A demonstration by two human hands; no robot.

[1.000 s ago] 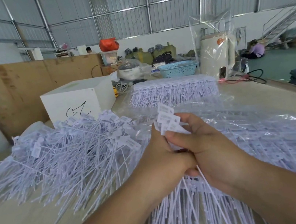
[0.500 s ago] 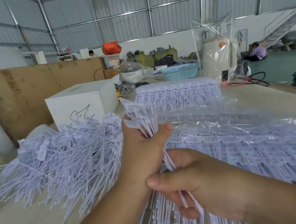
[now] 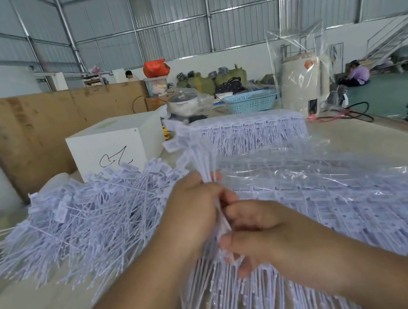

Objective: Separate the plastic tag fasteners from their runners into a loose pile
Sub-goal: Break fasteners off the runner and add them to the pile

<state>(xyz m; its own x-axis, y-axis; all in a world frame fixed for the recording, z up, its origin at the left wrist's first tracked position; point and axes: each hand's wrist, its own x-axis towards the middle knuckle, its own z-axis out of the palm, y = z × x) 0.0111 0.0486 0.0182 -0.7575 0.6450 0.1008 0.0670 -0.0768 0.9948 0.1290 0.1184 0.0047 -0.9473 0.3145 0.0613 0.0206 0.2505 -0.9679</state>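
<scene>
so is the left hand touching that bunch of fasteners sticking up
Touching. The head view shows the left hand with its fingers curled round the stems of the fastener bunch, whose tag heads fan out above the fist; no gap shows.

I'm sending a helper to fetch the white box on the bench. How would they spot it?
Start at the big plywood sheet leaning at the bench's left. Just in front of it, behind the loose pile of fasteners, stands the white box. It alone is a plain solid cube with a black scribble on its front.
</scene>
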